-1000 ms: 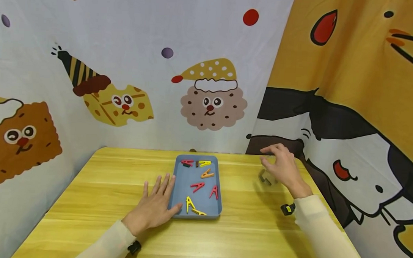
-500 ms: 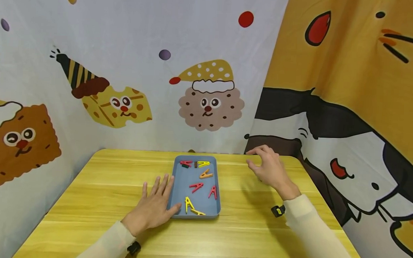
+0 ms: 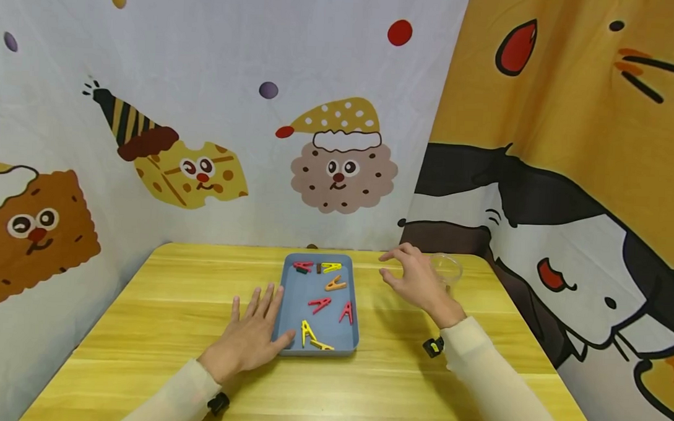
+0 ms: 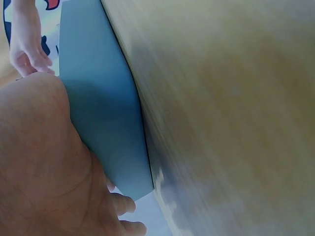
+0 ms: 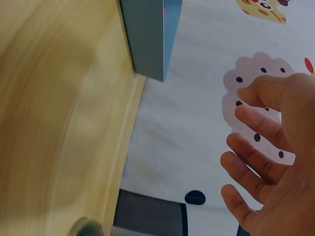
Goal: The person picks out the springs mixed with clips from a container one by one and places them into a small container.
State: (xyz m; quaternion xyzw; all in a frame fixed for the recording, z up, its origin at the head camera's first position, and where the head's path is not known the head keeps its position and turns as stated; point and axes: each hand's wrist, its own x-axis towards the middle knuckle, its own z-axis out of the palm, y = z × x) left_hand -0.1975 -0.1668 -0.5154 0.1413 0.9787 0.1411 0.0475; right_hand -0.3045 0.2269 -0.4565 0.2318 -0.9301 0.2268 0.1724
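Grey-blue tray (image 3: pixel 289 308) right up against the left hand (image 3: pixel 249 340), on that hand's right, with mini clothespins (image 3: pixel 347 311) scattered inside. The left hand is flat and spread, fingers straight along the tray's side, thumb over the rim, so not really gripping anything. The right hand (image 3: pixel 418 284) is off to the right of the tray, thumb and fingers apart in a loose curve, nothing visible between them. Just to its right there's a clear round container (image 3: pixel 452 271); can't tell if they touch.

What could go wrong, imo: lean too hard with the left hand and the tray might skid or tip on the desk (image 3: pixel 392 386), sending the loose pins sliding. If the right hand swings back, it could clip the container, since it's that close. And the far pins sit crowded, so a pinch there might snag two.

Count: two hands, one tray, one container, three red pins (image 3: pixel 325 302), three yellow pins (image 3: pixel 306 326), one orange pin (image 3: pixel 336 287), plus one black piece (image 3: pixel 301 270) and one brown piece (image 3: pixel 319 269), too small to tell what they are.
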